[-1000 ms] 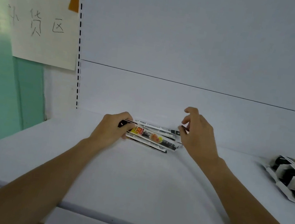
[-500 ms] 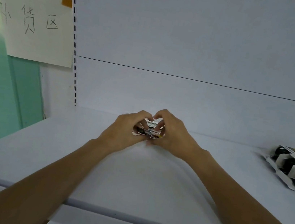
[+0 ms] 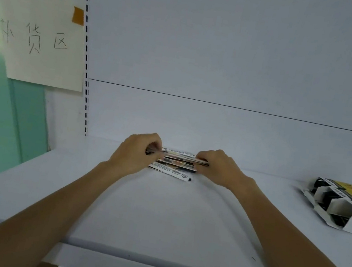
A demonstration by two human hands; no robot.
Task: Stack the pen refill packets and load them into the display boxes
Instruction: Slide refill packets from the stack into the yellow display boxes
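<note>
Head view: the left hand (image 3: 136,152) and right hand (image 3: 217,168), bunched together over the pen refill packets (image 3: 178,156) half a second earlier, had slid apart. Each now gripped one end of the bundle with curled fingers, near the back of the white shelf (image 3: 159,210). The upper packets looked squared, but a bottom packet (image 3: 172,171) lay askew on the shelf, jutting toward the camera, so the stack seemed unfinished. The display box (image 3: 341,202) lay well apart at the right, and loading probably still lay ahead.
</note>
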